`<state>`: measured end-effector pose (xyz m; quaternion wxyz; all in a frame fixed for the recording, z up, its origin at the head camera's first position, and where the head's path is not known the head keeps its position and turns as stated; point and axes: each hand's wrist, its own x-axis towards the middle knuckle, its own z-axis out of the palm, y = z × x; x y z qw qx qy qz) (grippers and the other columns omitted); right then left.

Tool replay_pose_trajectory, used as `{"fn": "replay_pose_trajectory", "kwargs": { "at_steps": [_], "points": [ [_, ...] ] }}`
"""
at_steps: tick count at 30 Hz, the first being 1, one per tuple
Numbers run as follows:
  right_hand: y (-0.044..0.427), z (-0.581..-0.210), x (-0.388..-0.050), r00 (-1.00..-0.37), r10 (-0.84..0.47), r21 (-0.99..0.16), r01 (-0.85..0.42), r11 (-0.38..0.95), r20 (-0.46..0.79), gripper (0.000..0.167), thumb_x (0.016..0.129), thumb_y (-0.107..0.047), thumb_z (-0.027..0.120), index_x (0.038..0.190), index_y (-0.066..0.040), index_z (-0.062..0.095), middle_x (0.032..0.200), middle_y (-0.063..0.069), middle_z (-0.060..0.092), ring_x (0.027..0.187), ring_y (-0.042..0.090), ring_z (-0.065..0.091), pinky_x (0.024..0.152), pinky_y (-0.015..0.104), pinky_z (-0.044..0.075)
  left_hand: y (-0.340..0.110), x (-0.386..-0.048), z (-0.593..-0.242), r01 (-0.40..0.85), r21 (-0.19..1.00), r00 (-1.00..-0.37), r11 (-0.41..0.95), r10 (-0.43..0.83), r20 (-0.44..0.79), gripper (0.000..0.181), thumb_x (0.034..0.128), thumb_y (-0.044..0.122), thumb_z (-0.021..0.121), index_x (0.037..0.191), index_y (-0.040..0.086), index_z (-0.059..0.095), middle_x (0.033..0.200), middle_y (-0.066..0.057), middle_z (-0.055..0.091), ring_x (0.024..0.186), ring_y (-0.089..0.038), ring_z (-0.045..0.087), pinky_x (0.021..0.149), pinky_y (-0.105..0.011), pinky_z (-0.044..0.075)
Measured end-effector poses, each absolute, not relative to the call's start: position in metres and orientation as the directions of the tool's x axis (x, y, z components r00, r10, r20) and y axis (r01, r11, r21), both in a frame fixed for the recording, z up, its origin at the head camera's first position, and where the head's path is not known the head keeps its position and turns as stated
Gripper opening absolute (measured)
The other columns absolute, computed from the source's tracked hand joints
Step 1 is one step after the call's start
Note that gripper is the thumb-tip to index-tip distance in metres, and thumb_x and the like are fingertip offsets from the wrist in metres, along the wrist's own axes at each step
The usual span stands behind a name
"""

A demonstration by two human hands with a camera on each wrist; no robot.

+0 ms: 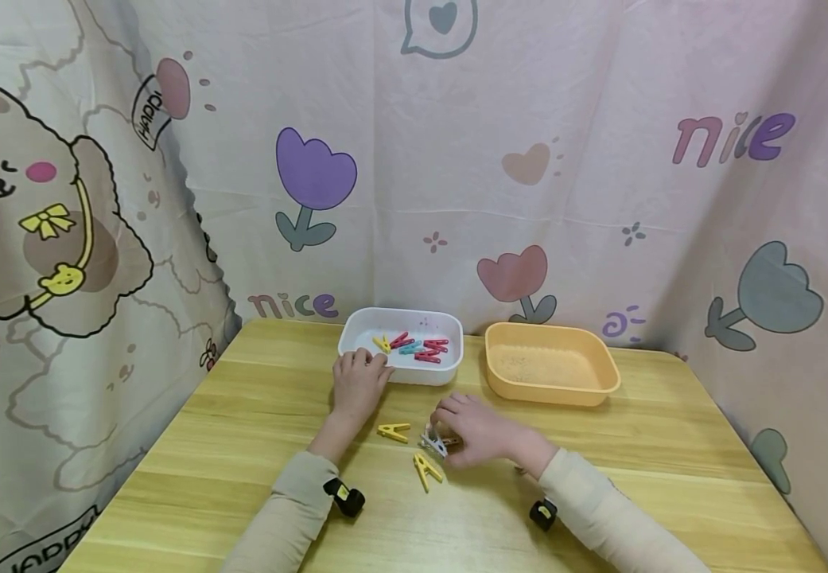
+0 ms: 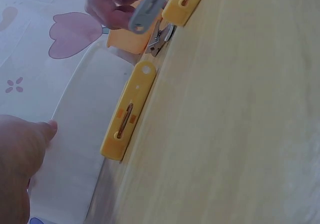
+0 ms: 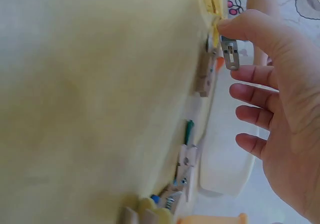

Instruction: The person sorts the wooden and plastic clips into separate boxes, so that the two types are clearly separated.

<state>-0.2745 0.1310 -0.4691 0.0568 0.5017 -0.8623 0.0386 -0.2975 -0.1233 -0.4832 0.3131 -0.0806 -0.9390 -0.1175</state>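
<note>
My left hand (image 1: 358, 386) holds the near rim of the white basket (image 1: 449, 372), which has several red, yellow and blue clothespins (image 1: 410, 347) in it. My right hand (image 1: 481, 431) pinches a grey clothespin (image 3: 230, 53) between thumb and index finger, just above the table; the other fingers are loosely bent. Beside it lies a wooden clothespin (image 2: 159, 38), partly covered by that hand in the head view. Two yellow clothespins, one at the back (image 1: 394, 432) and one nearer me (image 1: 427, 471), lie on the table between my hands.
An orange basket (image 1: 553, 391) stands right of the white one on the wooden table (image 1: 256, 446). In the right wrist view, more wooden clothespins (image 3: 186, 166) lie past the right hand, mostly hidden by my arm in the head view. A patterned curtain (image 1: 414, 159) hangs behind.
</note>
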Motion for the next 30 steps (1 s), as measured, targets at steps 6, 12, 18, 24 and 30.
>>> {"fn": "replay_pose_trajectory", "kwargs": {
  "at_steps": [6,12,18,24,30],
  "points": [
    [0.131,-0.46,-0.277,-0.499,-0.851,0.026,-0.86,0.51,0.166,0.06,0.073,-0.052,0.071,0.121,-0.018,0.057,0.118,-0.004,0.057,0.11,0.015,0.051,0.095,0.035,0.043,-0.123,-0.297,-0.484,0.223,0.176,-0.792,0.959,0.073,0.606,0.023,0.0909,0.038,0.066,0.105,0.019,0.067,0.098,-0.008,0.057,0.094,-0.029,0.049,0.091,-0.049,0.039],
    [0.131,-0.45,-0.28,-0.526,-0.833,0.03,-0.842,0.538,0.17,0.062,0.073,-0.051,0.072,0.123,-0.019,0.056,0.119,-0.004,0.056,0.108,0.014,0.05,0.09,0.034,0.044,-0.123,-0.298,-0.485,0.229,0.18,-0.783,0.957,0.072,0.617,0.023,0.0902,0.037,0.067,0.104,0.018,0.067,0.097,-0.008,0.056,0.094,-0.03,0.049,0.092,-0.05,0.039],
    [0.131,-0.437,-0.287,-0.532,-0.829,0.028,-0.838,0.544,0.172,0.065,0.072,-0.049,0.075,0.125,-0.016,0.056,0.123,-0.002,0.056,0.113,0.017,0.051,0.096,0.037,0.043,-0.123,-0.298,-0.485,0.229,0.182,-0.786,0.956,0.072,0.614,0.023,0.0906,0.037,0.067,0.105,0.018,0.067,0.098,-0.008,0.057,0.094,-0.029,0.049,0.092,-0.05,0.039],
    [0.131,-0.428,-0.296,-0.53,-0.822,0.012,-0.839,0.544,0.208,0.061,0.072,-0.044,0.077,0.122,-0.014,0.057,0.118,0.0,0.057,0.112,0.019,0.05,0.094,0.039,0.043,-0.124,-0.298,-0.485,0.228,0.184,-0.792,0.956,0.071,0.607,0.023,0.091,0.036,0.067,0.105,0.018,0.068,0.098,-0.009,0.057,0.094,-0.03,0.049,0.092,-0.05,0.039],
    [0.13,-0.418,-0.302,-0.545,-0.811,0.044,-0.824,0.565,0.211,0.061,0.072,-0.046,0.075,0.122,-0.016,0.058,0.117,-0.002,0.057,0.109,0.017,0.049,0.093,0.036,0.043,-0.124,-0.298,-0.484,0.219,0.189,-0.804,0.957,0.067,0.591,0.024,0.0914,0.037,0.066,0.106,0.018,0.068,0.099,-0.009,0.057,0.096,-0.03,0.05,0.093,-0.05,0.039]
  ]
}}
